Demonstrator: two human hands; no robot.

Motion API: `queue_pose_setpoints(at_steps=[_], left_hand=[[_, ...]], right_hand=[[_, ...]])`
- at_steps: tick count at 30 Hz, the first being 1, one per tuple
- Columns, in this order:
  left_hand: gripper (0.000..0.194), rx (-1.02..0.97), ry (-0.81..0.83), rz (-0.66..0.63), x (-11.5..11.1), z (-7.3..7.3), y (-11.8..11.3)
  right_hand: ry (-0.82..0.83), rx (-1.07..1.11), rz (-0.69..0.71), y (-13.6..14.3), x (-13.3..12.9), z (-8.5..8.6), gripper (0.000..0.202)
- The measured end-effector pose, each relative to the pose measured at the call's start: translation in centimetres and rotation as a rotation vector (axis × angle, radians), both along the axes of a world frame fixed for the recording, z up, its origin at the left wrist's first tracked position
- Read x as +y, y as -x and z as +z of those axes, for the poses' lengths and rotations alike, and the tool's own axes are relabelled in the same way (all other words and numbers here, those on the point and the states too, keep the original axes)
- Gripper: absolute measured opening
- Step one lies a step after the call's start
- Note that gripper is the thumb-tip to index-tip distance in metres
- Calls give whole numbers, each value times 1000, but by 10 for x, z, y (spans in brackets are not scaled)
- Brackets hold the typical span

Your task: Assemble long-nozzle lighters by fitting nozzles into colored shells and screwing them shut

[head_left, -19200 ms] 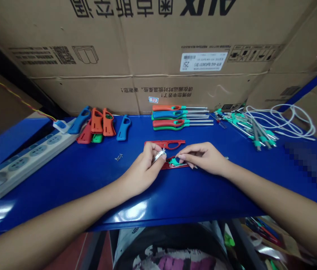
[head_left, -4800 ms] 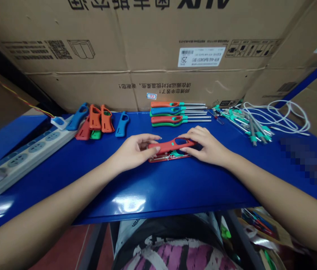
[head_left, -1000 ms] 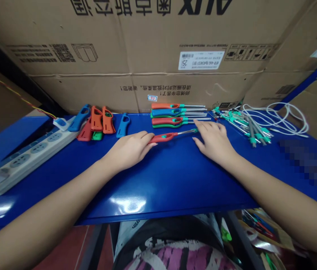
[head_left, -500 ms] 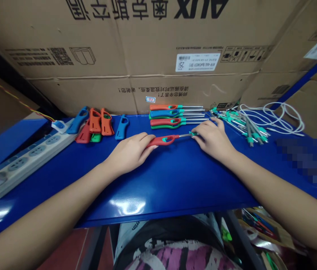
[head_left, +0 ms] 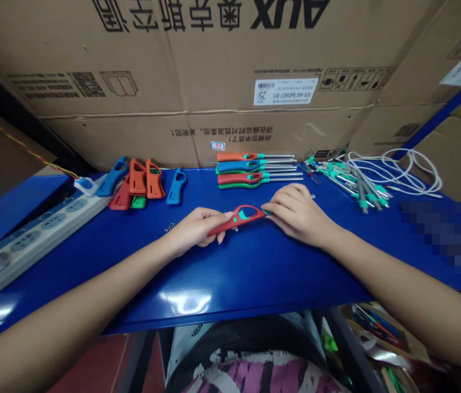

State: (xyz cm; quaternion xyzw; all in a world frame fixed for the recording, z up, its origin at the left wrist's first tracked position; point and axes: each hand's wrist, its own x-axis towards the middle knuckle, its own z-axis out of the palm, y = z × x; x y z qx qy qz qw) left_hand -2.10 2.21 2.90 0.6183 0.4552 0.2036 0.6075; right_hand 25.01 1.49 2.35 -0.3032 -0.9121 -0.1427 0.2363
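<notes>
My left hand (head_left: 197, 228) is closed round the grip of a red gas lighter handle (head_left: 241, 217) with a teal trigger. At the handle's right end, my right hand (head_left: 299, 215) is closed on a metal lighter tube (head_left: 312, 196) with a teal collar. Most of the tube is hidden under my fingers; its tip shows past the knuckles. The collar meets the handle's end, but I cannot tell how far it sits inside. Behind my hands lies a stack of lighters with tubes fitted, a red one (head_left: 240, 178) near its front.
Several loose handles, including a blue one (head_left: 177, 186), lie back left beside a power strip (head_left: 46, 232). Loose metal tubes with teal ends (head_left: 347, 180) and a white cable (head_left: 418, 164) lie back right. A cardboard box (head_left: 214, 82) stands behind. Small metal pieces (head_left: 170, 226) lie by my left wrist.
My left hand has lowered with the handle and turned its trigger side up. The right hand has moved left and nearer, bringing the tube's teal collar against the handle's end.
</notes>
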Motion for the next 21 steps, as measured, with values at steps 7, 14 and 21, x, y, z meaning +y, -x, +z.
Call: queue_pose_setpoints(at_steps=[7,14,21], left_hand=[[40,289,-795,0,-4,-3,6],[38,389,-1153,-223,-1,-1,15],[42,596,-1320,-306,-4,-3,16]], right_hand=[[23,-46,-56,-4,5,-1,27],[34,-107,-10,-4,5,-1,27],[8,-206,16,0,0,-6,34]])
